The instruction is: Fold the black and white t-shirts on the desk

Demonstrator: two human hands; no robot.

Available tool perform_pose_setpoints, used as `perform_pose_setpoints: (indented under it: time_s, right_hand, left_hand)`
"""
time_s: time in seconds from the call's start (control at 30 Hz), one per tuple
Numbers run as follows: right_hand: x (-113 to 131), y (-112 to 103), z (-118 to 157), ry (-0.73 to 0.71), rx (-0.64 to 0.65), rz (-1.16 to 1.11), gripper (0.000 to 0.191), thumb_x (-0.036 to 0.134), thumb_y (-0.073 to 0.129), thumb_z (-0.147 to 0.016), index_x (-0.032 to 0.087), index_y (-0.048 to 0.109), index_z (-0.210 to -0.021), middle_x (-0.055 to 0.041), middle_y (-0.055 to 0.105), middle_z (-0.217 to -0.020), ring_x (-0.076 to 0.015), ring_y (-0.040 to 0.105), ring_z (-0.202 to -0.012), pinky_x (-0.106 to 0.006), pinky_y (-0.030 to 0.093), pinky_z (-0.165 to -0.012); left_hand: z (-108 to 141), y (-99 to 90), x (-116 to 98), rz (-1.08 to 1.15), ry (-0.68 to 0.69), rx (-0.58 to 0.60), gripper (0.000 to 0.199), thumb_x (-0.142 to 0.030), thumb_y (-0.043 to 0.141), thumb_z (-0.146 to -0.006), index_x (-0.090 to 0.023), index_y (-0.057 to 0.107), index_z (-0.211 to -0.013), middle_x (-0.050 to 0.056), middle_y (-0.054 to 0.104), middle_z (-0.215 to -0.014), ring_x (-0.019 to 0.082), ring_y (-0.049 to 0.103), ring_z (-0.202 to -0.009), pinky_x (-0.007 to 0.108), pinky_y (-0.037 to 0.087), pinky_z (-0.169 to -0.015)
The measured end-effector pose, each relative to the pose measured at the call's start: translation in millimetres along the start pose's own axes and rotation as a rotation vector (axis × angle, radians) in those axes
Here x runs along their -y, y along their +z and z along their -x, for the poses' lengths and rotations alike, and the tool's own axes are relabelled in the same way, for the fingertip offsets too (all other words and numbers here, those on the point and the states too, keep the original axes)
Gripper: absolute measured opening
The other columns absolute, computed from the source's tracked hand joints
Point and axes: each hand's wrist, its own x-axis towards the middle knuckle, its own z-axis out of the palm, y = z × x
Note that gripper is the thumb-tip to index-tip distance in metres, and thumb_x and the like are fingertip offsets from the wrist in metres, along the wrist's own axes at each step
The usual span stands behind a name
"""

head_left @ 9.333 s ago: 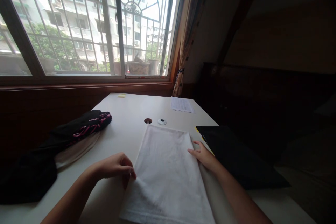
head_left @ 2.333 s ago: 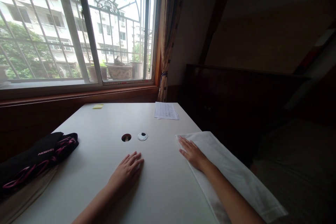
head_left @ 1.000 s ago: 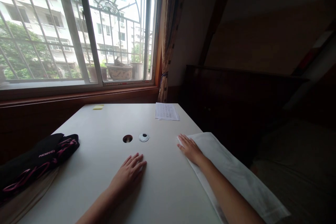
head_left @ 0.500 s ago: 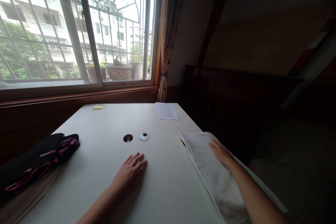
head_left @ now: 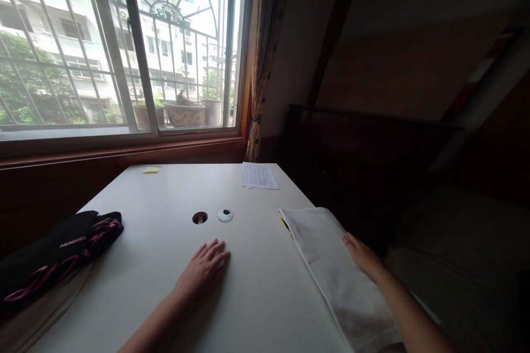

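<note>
My left hand [head_left: 203, 267] lies flat on the white table [head_left: 165, 237], palm down with its fingers spread and nothing in it. At the right side of the table is a folded pale grey cloth [head_left: 323, 253], with a bit of yellow and black showing at its left edge. My right hand [head_left: 361, 253] is at the cloth's outer right edge. Its fingertips touch the edge, and whether they pinch the fabric is too small to tell.
A round hole [head_left: 200, 218] and its white cap [head_left: 226, 215] are mid-table. Papers [head_left: 260, 176] and a yellow note [head_left: 152, 169] lie near the far edge. Black and pink clothing [head_left: 70, 242] lies at the left. A barred window [head_left: 182, 55] stands behind.
My right hand has slid from the top of the cloth to its right edge. My left hand has stayed in place. The view has shifted slightly.
</note>
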Motion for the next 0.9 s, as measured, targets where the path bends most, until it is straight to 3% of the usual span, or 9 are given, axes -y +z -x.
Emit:
perform_pose_setpoints:
  time_s: [0.1, 0.2, 0.3, 0.43, 0.57, 0.7, 0.9]
  right_hand:
    - [10, 4, 1, -0.020, 0.001, 0.048, 0.068, 0.053, 0.028, -0.095, 0.018, 0.041, -0.152, -0.0115, 0.038, -0.158, -0.0301, 0.034, -0.146, -0.056, 0.028, -0.117]
    - [33, 7, 0, -0.101, 0.010, 0.139, 0.071, 0.055, 0.024, -0.097, 0.016, 0.033, -0.156, -0.0110, 0.030, -0.162, -0.0287, 0.028, -0.149, -0.054, 0.026, -0.118]
    - [72, 9, 1, -0.158, 0.003, 0.244, 0.072, 0.058, 0.027, -0.097, 0.017, 0.033, -0.156, -0.0100, 0.026, -0.164, -0.0288, 0.024, -0.150, -0.049, 0.022, -0.120]
    - [138, 16, 9, -0.259, 0.068, 0.289, 0.069, 0.058, 0.022, -0.098, 0.023, 0.029, -0.157, -0.0056, 0.022, -0.166, -0.0296, 0.015, -0.153, -0.057, 0.015, -0.120]
    - [186, 30, 19, -0.421, 0.147, 0.267, 0.064, 0.053, 0.015, -0.101, 0.026, 0.028, -0.157, -0.0007, 0.023, -0.165, -0.0220, 0.015, -0.153, -0.051, 0.012, -0.123]
    - [200, 35, 32, -0.526, 0.175, 0.249, 0.068, 0.059, 0.021, -0.100, 0.026, 0.022, -0.159, 0.0009, 0.021, -0.166, -0.0181, 0.013, -0.153, -0.043, 0.009, -0.124]
    - [194, 30, 59, -0.677, 0.101, 0.221, 0.065, 0.054, 0.025, -0.101, 0.025, 0.020, -0.160, -0.0018, 0.018, -0.166, -0.0183, 0.014, -0.153, -0.043, 0.011, -0.124]
  left_hand:
    - [0, 1.0, 0, -0.004, -0.003, -0.006, 0.038, -0.031, 0.049, -0.100, -0.033, 0.057, -0.137, 0.005, 0.053, -0.149, 0.028, 0.042, -0.142, 0.054, 0.036, -0.116]
    - [0, 0.9, 0, -0.011, 0.002, 0.001, 0.039, -0.031, 0.049, -0.100, -0.033, 0.055, -0.138, 0.005, 0.052, -0.150, 0.028, 0.042, -0.142, 0.055, 0.036, -0.116]
    - [-1, 0.4, 0, -0.010, 0.003, 0.008, 0.039, -0.031, 0.049, -0.100, -0.033, 0.055, -0.138, 0.005, 0.052, -0.150, 0.029, 0.043, -0.142, 0.055, 0.036, -0.116]
    - [-1, 0.1, 0, 0.002, -0.001, 0.004, 0.040, -0.031, 0.049, -0.100, -0.034, 0.054, -0.139, 0.004, 0.052, -0.150, 0.028, 0.042, -0.142, 0.055, 0.037, -0.116]
    - [0, 0.8, 0, 0.007, 0.007, -0.017, 0.040, -0.031, 0.050, -0.099, -0.034, 0.055, -0.139, 0.004, 0.052, -0.150, 0.028, 0.043, -0.142, 0.054, 0.037, -0.116]
    - [0, 2.1, 1, 0.008, 0.009, -0.033, 0.039, -0.031, 0.049, -0.100, -0.034, 0.056, -0.138, 0.005, 0.053, -0.149, 0.028, 0.044, -0.142, 0.053, 0.037, -0.116]
    - [0, 4.5, 5, 0.005, 0.027, -0.018, 0.041, -0.031, 0.049, -0.100, -0.035, 0.054, -0.140, 0.004, 0.052, -0.150, 0.028, 0.044, -0.141, 0.055, 0.037, -0.115]
